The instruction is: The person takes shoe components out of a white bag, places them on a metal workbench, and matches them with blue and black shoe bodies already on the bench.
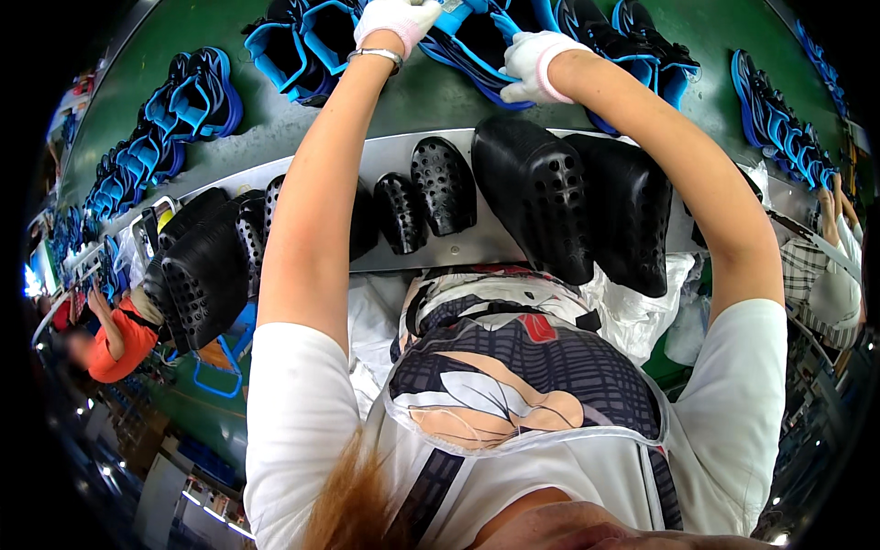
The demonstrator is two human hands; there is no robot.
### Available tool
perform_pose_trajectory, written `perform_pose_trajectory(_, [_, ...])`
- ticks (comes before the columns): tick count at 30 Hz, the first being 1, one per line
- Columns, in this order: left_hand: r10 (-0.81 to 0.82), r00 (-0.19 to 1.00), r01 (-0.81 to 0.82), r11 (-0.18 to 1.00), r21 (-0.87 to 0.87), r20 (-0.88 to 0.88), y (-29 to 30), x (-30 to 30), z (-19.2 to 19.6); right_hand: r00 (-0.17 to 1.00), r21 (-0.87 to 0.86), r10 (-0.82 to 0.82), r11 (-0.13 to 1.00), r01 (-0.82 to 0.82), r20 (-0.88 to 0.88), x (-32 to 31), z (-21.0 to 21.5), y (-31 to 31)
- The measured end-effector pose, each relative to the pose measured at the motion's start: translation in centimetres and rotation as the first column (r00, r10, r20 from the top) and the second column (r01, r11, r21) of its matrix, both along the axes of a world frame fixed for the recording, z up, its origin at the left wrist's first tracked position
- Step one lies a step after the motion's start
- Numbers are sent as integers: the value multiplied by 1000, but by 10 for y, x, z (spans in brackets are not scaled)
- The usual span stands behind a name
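A black and bright blue sports shoe (pixel 467 57) lies at the top of the view, between my two white-gloved hands. My left hand (pixel 400 20) is closed at its left side, with fingers curled toward the lacing area; the picture's upper edge cuts off part of this. On the other side my right hand (pixel 539 68) grips the shoe near its blue collar and heel, fingers bent around the edge. Another pair of black and blue shoes (pixel 298 48) stands just left of my left hand, and more shoes (pixel 632 46) sit beyond my right wrist.
Black perforated shoe lasts (pixel 442 183) and larger black forms (pixel 532 188) line a metal ledge (pixel 456 251) before me. Rows of shoes (pixel 137 165) stand on the green surface (pixel 266 147) at left and right (pixel 779 119). People work at far left (pixel 124 344) and right (pixel 825 275).
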State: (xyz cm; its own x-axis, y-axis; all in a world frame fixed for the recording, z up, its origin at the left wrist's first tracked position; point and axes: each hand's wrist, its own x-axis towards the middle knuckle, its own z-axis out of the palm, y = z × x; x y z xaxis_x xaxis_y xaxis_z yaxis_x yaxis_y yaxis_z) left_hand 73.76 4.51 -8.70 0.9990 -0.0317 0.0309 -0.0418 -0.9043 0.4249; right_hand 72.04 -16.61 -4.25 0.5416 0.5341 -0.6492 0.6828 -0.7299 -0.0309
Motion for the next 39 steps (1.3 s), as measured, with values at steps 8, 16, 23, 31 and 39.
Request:
perform_pose_trajectory(8, [-41, 998, 26, 967, -254, -55, -9, -41, 9, 988, 528, -148, 843, 103, 44, -35, 106, -52])
perform_pose_trajectory(16, [52, 995, -87, 832, -548, -80, -31, -155, 31, 959, 631, -35, 760, -157, 281, -176, 139, -116])
perform_pose_trajectory(23, [141, 965, -245, 789, -563, -223, -52, -229, 49, 963, 465, -13, 878, -118, 268, -191, 104, -89])
perform_pose_trajectory(31, [195, 949, -308, 746, -591, -248, -58, -254, 47, 959, 596, 15, 780, -189, 284, -185, 93, -96])
perform_pose_trajectory(39, [195, 953, -296, 763, -575, -232, -65, -252, 53, 962, 569, -11, 808, -152, 272, -184, 90, -83])
